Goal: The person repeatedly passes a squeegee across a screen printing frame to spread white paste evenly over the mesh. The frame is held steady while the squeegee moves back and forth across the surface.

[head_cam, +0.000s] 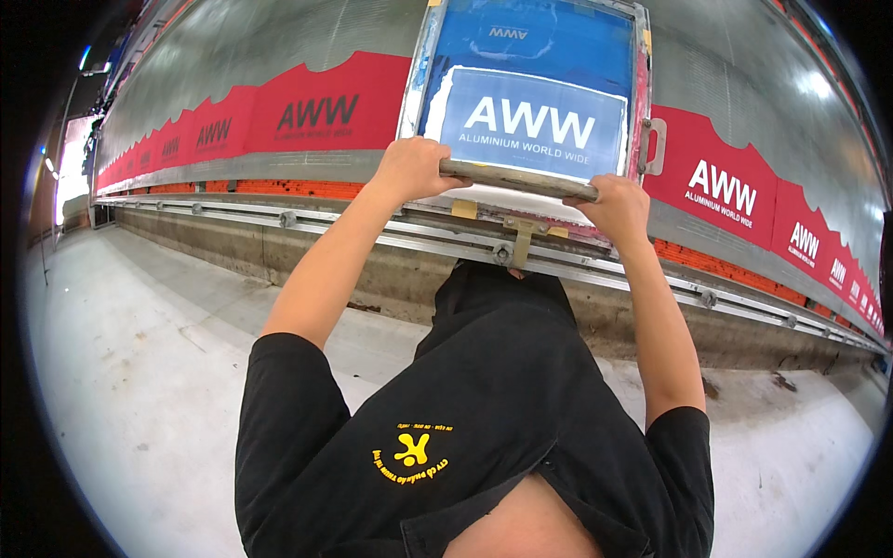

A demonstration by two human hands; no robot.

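A squeegee with a long wooden handle [520, 180] lies crosswise over the near end of a screen-printing frame [643, 84]. My left hand [416, 169] grips the handle's left end, and my right hand [614, 204] grips its right end. Beyond the handle, the blue mesh [446, 52] shows a pale stencil area with white lettering. White ink edges that area at the left and along the top. The frame rests over red fabric pieces on a long printing table. To the right, a red piece [725, 174] bears white print; to the left, another red piece [321, 104] bears dark lettering.
A metal rail [446, 240] with round stops runs along the table's near edge, in front of my body. A metal bracket [521, 244] joins the frame to this rail. A handle [656, 146] juts from the frame's right side. Pale floor [174, 335] lies below.
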